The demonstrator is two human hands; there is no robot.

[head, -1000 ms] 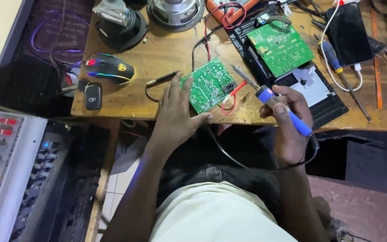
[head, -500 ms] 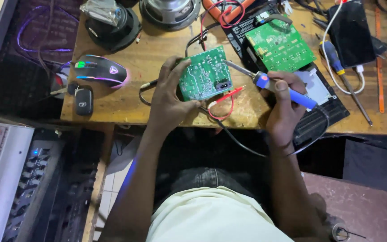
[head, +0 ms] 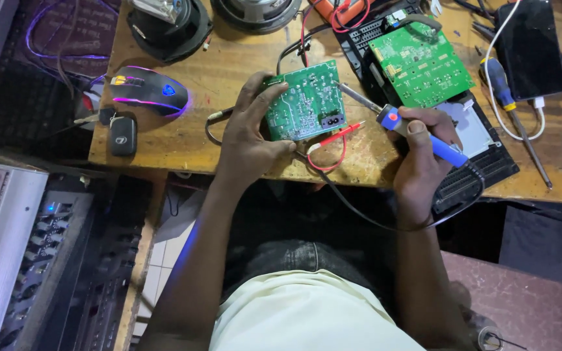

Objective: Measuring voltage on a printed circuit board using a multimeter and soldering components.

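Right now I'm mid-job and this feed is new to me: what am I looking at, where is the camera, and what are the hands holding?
There is no machine here. A person works with bare hands, and the one view comes from a camera on their head, looking down over their lap at a wooden workbench.

The left hand grips a small green circuit board by its left edge, holding it at the bench's near edge. The right hand holds a blue-handled soldering iron like a pen, its metal tip at the board's right edge.

On the bench lie a second, larger green board on a black tray, a lit computer mouse, a car key fob, a dark phone with a white cable, a screwdriver and red wires. Two loudspeaker units sit at the far edge. An audio mixer stands lower left.
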